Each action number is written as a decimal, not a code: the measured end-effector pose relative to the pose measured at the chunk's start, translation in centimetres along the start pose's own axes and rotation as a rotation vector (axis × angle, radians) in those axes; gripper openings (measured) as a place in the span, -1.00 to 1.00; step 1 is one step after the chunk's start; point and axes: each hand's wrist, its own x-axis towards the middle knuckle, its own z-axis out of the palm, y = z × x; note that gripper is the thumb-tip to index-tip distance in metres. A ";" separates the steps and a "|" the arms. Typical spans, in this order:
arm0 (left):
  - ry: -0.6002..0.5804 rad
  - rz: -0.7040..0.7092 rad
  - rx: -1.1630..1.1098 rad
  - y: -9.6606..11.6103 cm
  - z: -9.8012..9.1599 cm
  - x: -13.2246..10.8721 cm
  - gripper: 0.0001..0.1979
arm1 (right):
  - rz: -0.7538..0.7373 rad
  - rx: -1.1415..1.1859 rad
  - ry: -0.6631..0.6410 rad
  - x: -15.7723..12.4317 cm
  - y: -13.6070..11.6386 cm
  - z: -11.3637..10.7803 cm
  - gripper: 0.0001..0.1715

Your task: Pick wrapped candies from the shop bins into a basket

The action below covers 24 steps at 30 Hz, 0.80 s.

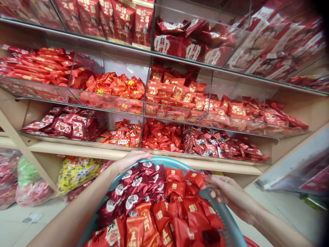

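Basket (168, 160) between hands well filled. Right hand (228, 192) pinches red packet (196, 177), not yet released; left hand (131, 161) at rim, grip unclear. Shelves (84, 149) beyond hands amply stocked.

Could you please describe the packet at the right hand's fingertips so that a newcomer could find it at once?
Below the shelves, find the teal basket. Near its far right side is the right hand, and at its fingertips a red packet with gold print. Other red packets lie beside it, but this is the one those fingertips touch.
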 end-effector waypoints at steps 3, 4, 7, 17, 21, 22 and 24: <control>-0.005 0.004 -0.009 0.0 0.0 0.0 -0.69 | 0.038 0.002 -0.029 -0.4 -0.1 -0.1 -0.83; -0.003 0.006 -0.007 0.0 0.0 0.0 -0.69 | 0.046 -0.010 -0.038 -0.4 -0.2 0.0 -0.82; -0.003 0.012 0.008 0.0 0.0 0.0 -0.70 | 0.074 -0.073 -0.060 -0.1 -0.6 0.3 -0.80; -0.002 0.012 0.014 0.0 -0.2 0.2 -0.68 | 0.053 -0.462 -0.155 1.9 -0.9 0.0 -0.56; -0.013 0.020 0.022 -0.3 -0.3 0.3 -0.69 | -0.346 -0.866 0.003 3.3 -4.5 -0.4 -0.48; -0.015 0.025 0.032 -0.3 -0.3 0.3 -0.69 | -0.489 -0.986 0.053 3.8 -5.7 -0.1 -0.49; -0.016 0.031 0.047 -0.3 -0.3 0.3 -0.69 | -0.694 -1.177 0.116 5.0 -7.7 0.9 -0.56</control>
